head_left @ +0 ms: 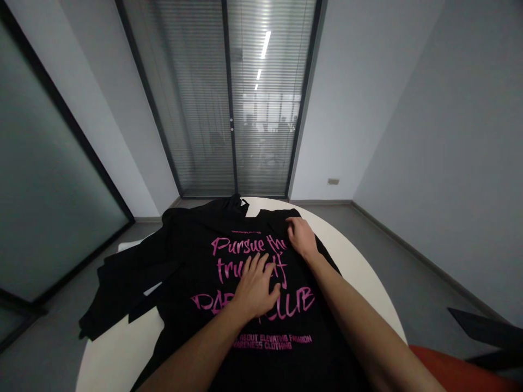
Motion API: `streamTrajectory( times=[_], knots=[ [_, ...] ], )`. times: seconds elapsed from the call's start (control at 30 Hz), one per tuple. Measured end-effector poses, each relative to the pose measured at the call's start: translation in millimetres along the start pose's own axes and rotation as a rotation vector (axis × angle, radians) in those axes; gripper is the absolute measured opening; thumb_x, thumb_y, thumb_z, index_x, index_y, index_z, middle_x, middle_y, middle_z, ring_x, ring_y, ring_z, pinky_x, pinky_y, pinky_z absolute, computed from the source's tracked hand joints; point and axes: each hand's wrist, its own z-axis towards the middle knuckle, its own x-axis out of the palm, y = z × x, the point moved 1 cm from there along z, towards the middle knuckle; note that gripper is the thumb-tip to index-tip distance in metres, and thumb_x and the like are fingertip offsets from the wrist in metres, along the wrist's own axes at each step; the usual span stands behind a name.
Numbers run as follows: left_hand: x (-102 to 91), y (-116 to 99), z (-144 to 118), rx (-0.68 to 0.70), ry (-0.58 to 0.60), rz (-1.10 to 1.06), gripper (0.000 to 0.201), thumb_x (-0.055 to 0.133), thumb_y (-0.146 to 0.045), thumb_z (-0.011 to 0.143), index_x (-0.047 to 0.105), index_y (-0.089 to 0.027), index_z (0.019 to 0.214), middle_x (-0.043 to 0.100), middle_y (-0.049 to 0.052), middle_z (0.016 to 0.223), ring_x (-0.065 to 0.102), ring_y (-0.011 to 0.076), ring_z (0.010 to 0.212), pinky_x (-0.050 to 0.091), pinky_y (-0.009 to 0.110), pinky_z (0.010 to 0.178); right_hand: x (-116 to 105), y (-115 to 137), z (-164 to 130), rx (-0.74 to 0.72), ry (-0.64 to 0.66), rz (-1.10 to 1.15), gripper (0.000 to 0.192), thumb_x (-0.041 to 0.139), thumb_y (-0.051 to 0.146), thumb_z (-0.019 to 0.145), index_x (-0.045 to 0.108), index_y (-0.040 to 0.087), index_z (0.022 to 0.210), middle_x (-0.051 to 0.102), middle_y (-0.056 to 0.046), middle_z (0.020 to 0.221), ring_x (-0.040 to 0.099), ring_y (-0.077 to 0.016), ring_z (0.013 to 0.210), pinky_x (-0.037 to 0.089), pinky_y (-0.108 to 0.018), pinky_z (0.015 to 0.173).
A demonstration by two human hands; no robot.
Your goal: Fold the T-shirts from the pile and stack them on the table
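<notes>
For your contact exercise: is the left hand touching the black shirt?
Touching. The head view shows the left hand lying flat on the black shirt, palm down over its pink lettering.

Office: glass partition [229, 98] with blinds

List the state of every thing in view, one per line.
Black T-shirt: spread flat on the table, pink print facing up.
Left hand: open, palm flat on the print.
Right hand: open, pressing near the shirt's shoulder.
White round table: partly covered by the shirt.
Blinds: lowered.

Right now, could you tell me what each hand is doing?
Left hand: open, flat on the black T-shirt.
Right hand: open, resting on the shirt.
</notes>
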Motion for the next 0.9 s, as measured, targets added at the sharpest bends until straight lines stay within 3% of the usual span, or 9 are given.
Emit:
streamTrajectory(
  times=[0.1,0.2,0.3,0.37,0.47,0.53,0.7,0.9],
  knots=[
    [-2.2,-1.4,-0.4,0.006,-0.016,-0.006,0.049,0.057,-0.038,0.09,0.057,-0.018,0.135,0.046,0.013,0.152,0.037,0.034,0.143,0.022,0.057,0.122,-0.5,-22.0,3.5,0.354,0.014,-0.094,0.044,0.047,0.023,0.095,0.053,0.014,0.138,0.055,-0.02,0.139,0.052,-0.0334,0.124,0.044,-0.046,0.101],
    [-5.1,-3.2,-0.3,0.019,-0.027,-0.014,0.044,0.057,-0.037,0.09,0.061,-0.018,0.13,0.052,0.012,0.146,0.043,0.0316,0.139,0.023,0.056,0.122,1.7,-48.8,5.8,0.529,0.172,-0.019,0.05,0.056,0.029,0.093,0.052,0.015,0.141,0.06,-0.022,0.133,0.057,-0.0357,0.122,0.046,-0.048,0.098],
    [-5.8,-3.7,0.1,0.033,-0.028,-0.022,0.044,0.06,-0.036,0.088,0.062,-0.018,0.128,0.054,0.013,0.144,0.045,0.0311,0.136,0.022,0.055,0.122,3.3,-69.3,10.2,0.508,0.251,0.069,0.044,0.064,0.021,0.086,0.064,0.022,0.13,0.07,-0.012,0.122,0.063,-0.0283,0.116,0.048,-0.038,0.098],
    [-4.9,-3.3,-0.1,0.048,-0.045,-0.021,0.049,0.064,-0.037,0.084,0.062,-0.019,0.13,0.047,0.013,0.151,0.04,0.0336,0.141,0.021,0.057,0.122,4.6,-78.1,14.8,0.491,0.273,0.113,0.036,0.066,0.017,0.083,0.073,0.025,0.117,0.073,-0.006,0.116,0.067,-0.0228,0.11,0.049,-0.03,0.095],
    [-3.9,-4.1,-1.7,0.099,-0.06,-0.027,0.05,0.067,-0.037,0.082,0.063,-0.021,0.129,0.039,0.012,0.157,0.033,0.0354,0.145,0.023,0.058,0.121,7.5,-86.2,23.2,0.517,0.288,0.169,0.03,0.069,0.018,0.08,0.078,0.024,0.107,0.077,-0.004,0.102,0.071,-0.02,0.097,0.051,-0.025,0.086],
    [-4.4,-6.8,-3.9,0.169,-0.02,-0.056,0.043,0.064,-0.036,0.086,0.065,-0.021,0.127,0.044,0.01,0.153,0.038,0.032,0.142,0.028,0.053,0.121,9.8,-88.9,29.0,0.542,0.279,0.195,0.027,0.069,0.022,0.08,0.08,0.021,0.105,0.078,-0.005,0.097,0.072,-0.0203,0.09,0.053,-0.025,0.081],
    [-9.2,-14.0,-7.6,0.223,0.068,-0.099,0.043,0.057,-0.037,0.093,0.06,-0.023,0.134,0.049,0.007,0.151,0.042,0.0285,0.14,0.032,0.049,0.12,12.2,-89.5,38.5,0.551,0.242,0.231,0.032,0.066,0.02,0.081,0.078,0.018,0.11,0.078,-0.005,0.093,0.073,-0.0187,0.084,0.054,-0.024,0.075],
    [-14.2,-15.3,0.1,0.197,0.053,-0.101,0.04,0.051,-0.037,0.098,0.059,-0.025,0.135,0.05,0.006,0.151,0.041,0.0259,0.142,0.029,0.047,0.121,4.4,-93.8,33.5,0.579,0.134,0.087,0.04,0.059,0.022,0.087,0.072,0.022,0.125,0.074,-0.011,0.114,0.069,-0.0251,0.104,0.052,-0.034,0.091]
  ],
)
